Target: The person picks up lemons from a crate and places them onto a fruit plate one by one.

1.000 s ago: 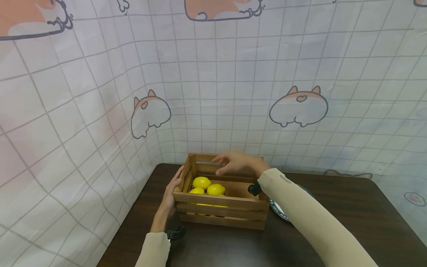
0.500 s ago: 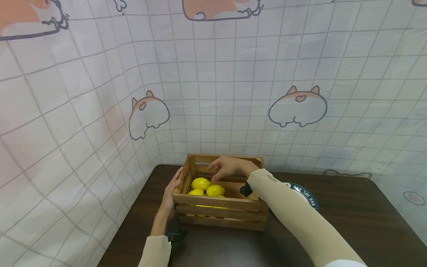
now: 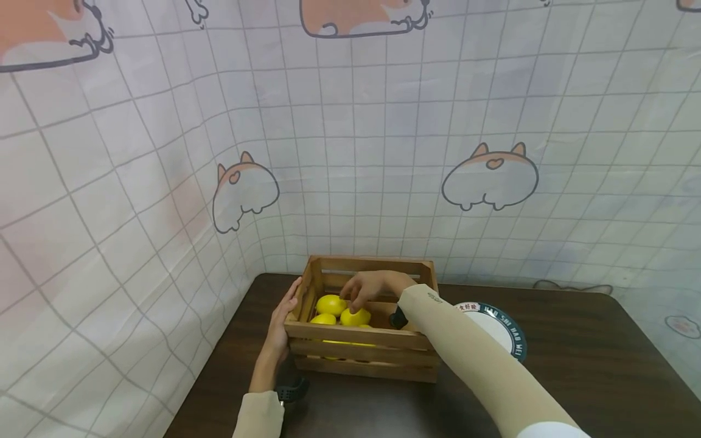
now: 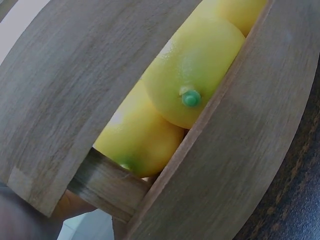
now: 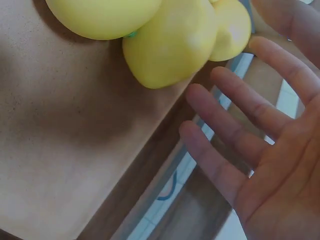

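A wooden slatted crate (image 3: 361,351) stands on the table with several yellow lemons gathered in its left part. My left hand (image 3: 282,313) rests along the crate's left side, fingers straight near the top rim. In the left wrist view, a lemon with a green tip (image 4: 192,70) shows through the gap between slats. My right hand (image 3: 373,285) reaches into the crate from above, fingertips right by the front-right lemon (image 3: 359,319). Its palm faces the lemons in the right wrist view, fingers (image 5: 225,135) spread and holding nothing. Another lemon (image 3: 331,305) lies behind, toward the left.
A round plate (image 3: 502,325) with a dark green lettered rim lies right of the crate, partly covered by my right sleeve (image 3: 471,340). The dark wood table (image 3: 586,359) extends to the right. A white gridded curtain (image 3: 383,134) hangs close behind and to the left.
My right hand has come down and slightly left into the crate, toward the lemons. More of the plate shows as the right arm shifts left. The left hand stays against the crate.
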### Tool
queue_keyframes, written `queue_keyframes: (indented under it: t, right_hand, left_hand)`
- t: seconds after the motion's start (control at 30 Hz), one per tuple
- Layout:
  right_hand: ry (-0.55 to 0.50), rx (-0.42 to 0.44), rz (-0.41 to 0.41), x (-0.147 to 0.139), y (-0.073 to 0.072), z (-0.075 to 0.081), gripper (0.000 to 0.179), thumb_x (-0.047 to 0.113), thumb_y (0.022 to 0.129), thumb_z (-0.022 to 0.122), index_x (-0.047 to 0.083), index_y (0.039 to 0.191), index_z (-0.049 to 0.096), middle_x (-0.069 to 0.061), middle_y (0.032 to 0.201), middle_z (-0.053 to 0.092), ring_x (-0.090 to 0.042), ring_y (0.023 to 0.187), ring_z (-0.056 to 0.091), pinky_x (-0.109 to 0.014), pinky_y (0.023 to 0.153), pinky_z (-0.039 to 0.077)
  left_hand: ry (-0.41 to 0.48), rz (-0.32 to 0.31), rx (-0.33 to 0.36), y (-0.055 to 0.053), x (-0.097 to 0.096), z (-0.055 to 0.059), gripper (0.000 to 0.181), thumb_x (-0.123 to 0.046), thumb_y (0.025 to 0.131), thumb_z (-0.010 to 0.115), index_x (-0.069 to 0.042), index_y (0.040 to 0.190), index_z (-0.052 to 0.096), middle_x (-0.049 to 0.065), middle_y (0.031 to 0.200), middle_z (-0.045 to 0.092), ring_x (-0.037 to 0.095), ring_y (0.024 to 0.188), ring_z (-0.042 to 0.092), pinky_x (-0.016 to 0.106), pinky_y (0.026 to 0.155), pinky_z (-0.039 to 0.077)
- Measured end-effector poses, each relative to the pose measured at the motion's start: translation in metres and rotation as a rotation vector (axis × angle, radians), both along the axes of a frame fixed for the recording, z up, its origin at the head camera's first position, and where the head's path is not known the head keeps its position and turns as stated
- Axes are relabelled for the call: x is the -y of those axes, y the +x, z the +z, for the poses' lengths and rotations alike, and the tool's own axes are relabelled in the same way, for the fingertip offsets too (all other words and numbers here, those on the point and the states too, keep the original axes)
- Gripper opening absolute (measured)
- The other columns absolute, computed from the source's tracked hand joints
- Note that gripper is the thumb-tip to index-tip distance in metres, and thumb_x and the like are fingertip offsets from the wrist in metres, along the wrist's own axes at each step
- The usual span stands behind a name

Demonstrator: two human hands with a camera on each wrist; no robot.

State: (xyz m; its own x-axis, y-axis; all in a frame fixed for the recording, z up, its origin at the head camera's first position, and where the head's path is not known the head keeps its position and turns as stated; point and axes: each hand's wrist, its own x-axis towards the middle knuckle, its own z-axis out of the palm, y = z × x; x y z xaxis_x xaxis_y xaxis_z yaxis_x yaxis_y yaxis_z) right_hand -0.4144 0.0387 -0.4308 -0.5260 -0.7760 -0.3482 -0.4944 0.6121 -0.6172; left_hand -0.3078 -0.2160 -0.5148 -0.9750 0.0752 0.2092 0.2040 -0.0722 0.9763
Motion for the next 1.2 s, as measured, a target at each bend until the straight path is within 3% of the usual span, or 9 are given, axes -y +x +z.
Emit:
queue_keyframes:
  t: [0.3, 0.5, 0.8, 0.9, 1.0, 1.1, 1.2]
  right_hand:
    - [0.087, 0.006, -0.018, 0.005, -0.002, -0.009, 0.052, 0.025, 0.093, 0.074, 0.019, 0.143, 0.060, -0.010, 0.139, 0.064, -0.026, 0.130, 0.058, -0.042, 0.106, 0.051]
    - [0.164, -0.008, 0.022, 0.008, 0.000, -0.013, 0.047, 0.025, 0.094, 0.073, 0.025, 0.140, 0.063, -0.009, 0.142, 0.061, -0.027, 0.133, 0.056, -0.045, 0.108, 0.049]
    - [0.215, 0.020, 0.004, 0.007, -0.002, -0.024, 0.049, 0.020, 0.091, 0.076, 0.031, 0.137, 0.064, -0.005, 0.140, 0.061, -0.026, 0.132, 0.054, -0.047, 0.108, 0.049]
    - [0.232, 0.028, 0.012, 0.006, -0.003, -0.023, 0.052, 0.013, 0.091, 0.074, 0.029, 0.139, 0.063, -0.005, 0.137, 0.062, -0.024, 0.128, 0.056, -0.040, 0.100, 0.053]
    - [0.238, 0.055, -0.001, 0.006, -0.004, -0.021, 0.055, 0.011, 0.089, 0.075, 0.029, 0.140, 0.062, -0.005, 0.136, 0.063, -0.020, 0.112, 0.059, -0.031, 0.082, 0.053]
    - [0.247, 0.075, -0.017, 0.006, -0.005, -0.019, 0.056, 0.013, 0.090, 0.076, 0.030, 0.141, 0.062, -0.006, 0.136, 0.063, -0.018, 0.105, 0.058, -0.030, 0.075, 0.049]
    - [0.255, 0.086, -0.032, 0.005, -0.005, -0.018, 0.056, 0.016, 0.090, 0.077, 0.031, 0.142, 0.061, -0.006, 0.138, 0.061, -0.019, 0.108, 0.057, -0.030, 0.078, 0.050]
  left_hand:
    - [-0.004, 0.012, 0.000, 0.004, -0.001, -0.001, 0.054, -0.034, 0.108, 0.036, -0.029, 0.161, 0.034, -0.001, 0.171, 0.021, 0.029, 0.159, 0.011, 0.068, 0.123, 0.004]
    - [-0.022, 0.025, -0.005, 0.006, -0.002, -0.005, 0.053, -0.034, 0.107, 0.036, -0.030, 0.160, 0.035, -0.002, 0.171, 0.023, 0.028, 0.159, 0.012, 0.068, 0.123, 0.003]
    - [-0.019, 0.029, -0.001, 0.007, -0.004, -0.009, 0.054, -0.035, 0.107, 0.037, -0.030, 0.160, 0.035, -0.001, 0.171, 0.022, 0.029, 0.159, 0.011, 0.069, 0.123, 0.002]
    - [-0.008, 0.028, 0.000, 0.006, -0.005, -0.007, 0.054, -0.035, 0.106, 0.038, -0.030, 0.160, 0.035, -0.002, 0.171, 0.022, 0.029, 0.159, 0.012, 0.069, 0.123, 0.003]
    - [-0.007, 0.030, -0.005, 0.004, -0.004, -0.006, 0.054, -0.035, 0.106, 0.038, -0.030, 0.160, 0.036, -0.002, 0.171, 0.023, 0.029, 0.159, 0.013, 0.068, 0.123, 0.003]
    - [-0.018, 0.034, -0.012, 0.002, -0.003, -0.004, 0.054, -0.034, 0.106, 0.038, -0.031, 0.159, 0.036, -0.003, 0.171, 0.024, 0.028, 0.158, 0.013, 0.069, 0.123, 0.003]
    - [-0.022, 0.036, -0.019, 0.002, -0.002, -0.002, 0.053, -0.034, 0.106, 0.038, -0.032, 0.159, 0.037, -0.002, 0.171, 0.024, 0.028, 0.158, 0.013, 0.069, 0.123, 0.002]
